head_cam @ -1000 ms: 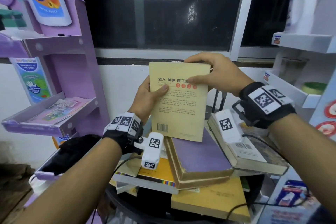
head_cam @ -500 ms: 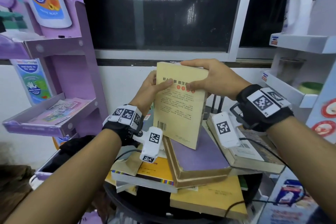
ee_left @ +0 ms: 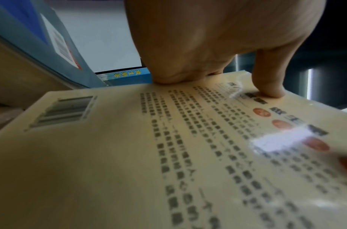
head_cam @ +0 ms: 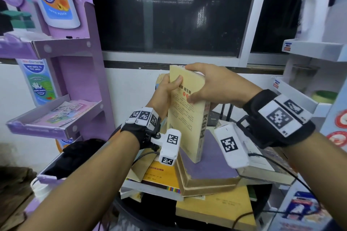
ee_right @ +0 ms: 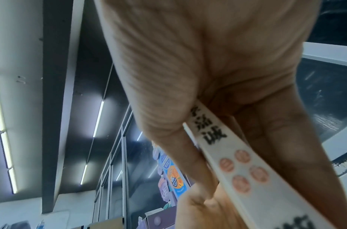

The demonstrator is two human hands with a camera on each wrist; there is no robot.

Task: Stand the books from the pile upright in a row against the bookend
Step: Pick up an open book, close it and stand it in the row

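Observation:
A cream paperback (head_cam: 185, 116) with black print and red dots stands nearly upright above the pile, spine (ee_right: 237, 164) toward me. My left hand (head_cam: 167, 88) grips its left edge, thumb (ee_left: 268, 80) on the back cover (ee_left: 168, 155). My right hand (head_cam: 210, 84) clamps the top right corner, thumb on the cover and fingers behind. Under it lies the pile: a purple-covered book (head_cam: 208, 163), a yellow one (head_cam: 216, 208) and others. A blue book (ee_left: 127, 76) leans just behind the left hand. The bookend is not in view.
A purple display shelf (head_cam: 56, 116) stands at the left and white shelves (head_cam: 315, 50) at the right. A dark window (head_cam: 169, 11) fills the wall behind. A thick pale book (head_cam: 262, 165) lies at the pile's right, crossed by a black cable (head_cam: 293, 174).
Both hands have turned the cream book from cover-facing-me to nearly edge-on, spine toward me, and shifted it slightly left and back over the pile.

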